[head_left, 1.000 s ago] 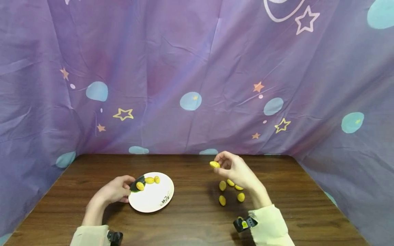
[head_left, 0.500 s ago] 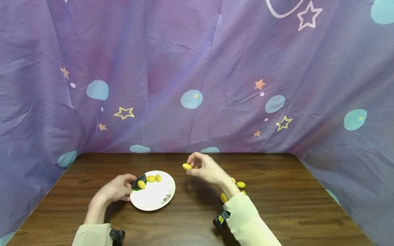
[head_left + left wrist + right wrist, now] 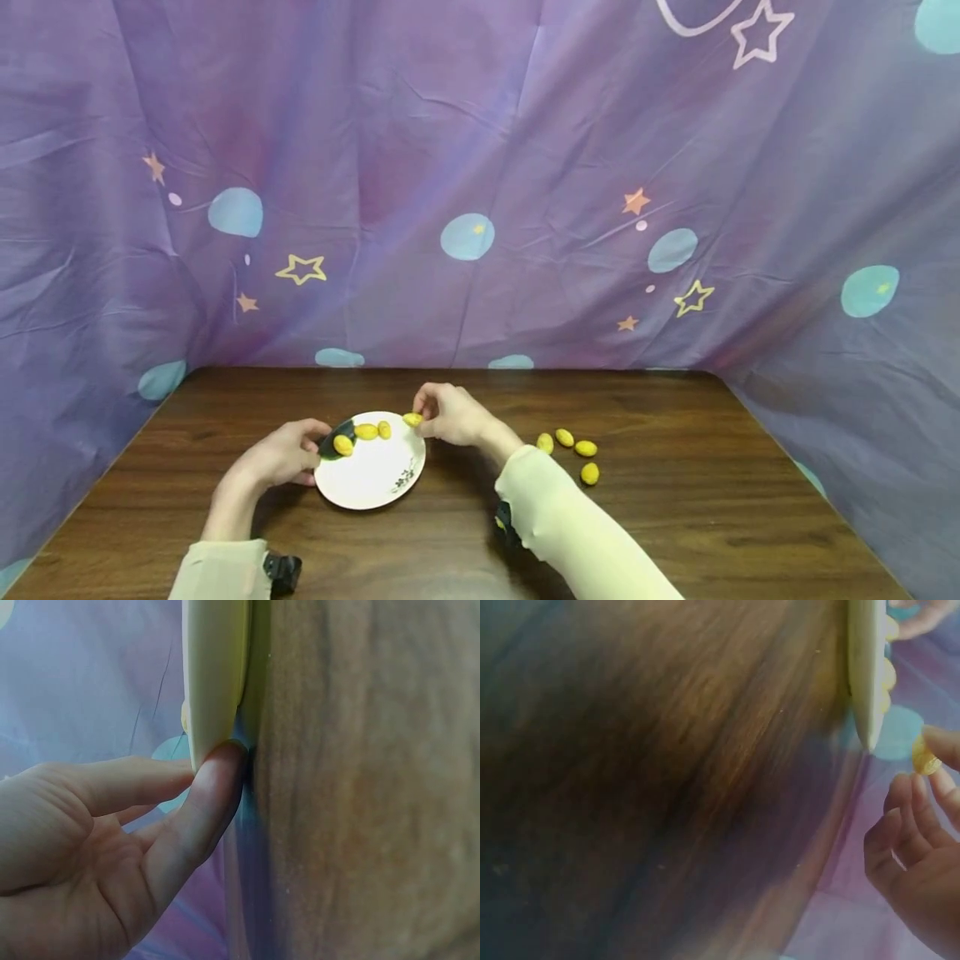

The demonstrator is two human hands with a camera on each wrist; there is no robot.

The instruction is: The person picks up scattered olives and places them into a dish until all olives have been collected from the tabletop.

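Note:
A white plate (image 3: pixel 366 482) with a small floral print sits left of the middle of the table. At its left rim my left hand (image 3: pixel 277 456) pinches the edge, with one finger curled under the rim in the left wrist view. Several small yellow oval fruits (image 3: pixel 366 432) lie on the plate's far left part, beside a dark green patch (image 3: pixel 328 447). My right hand (image 3: pixel 453 417) holds another yellow oval fruit (image 3: pixel 412 419) between thumb and fingers, over the plate's far right rim. In the right wrist view this fruit (image 3: pixel 925 759) shows a bumpy skin and is apart from the plate.
Several more yellow fruits (image 3: pixel 586 448) lie loose on the brown wooden table (image 3: pixel 697 500), behind and right of my right forearm. A purple patterned cloth (image 3: pixel 405 167) hangs along the table's far edge and sides.
My right hand has carried its yellow fruit leftward from above the loose ones to the plate's far right rim. My left hand keeps its hold on the plate.

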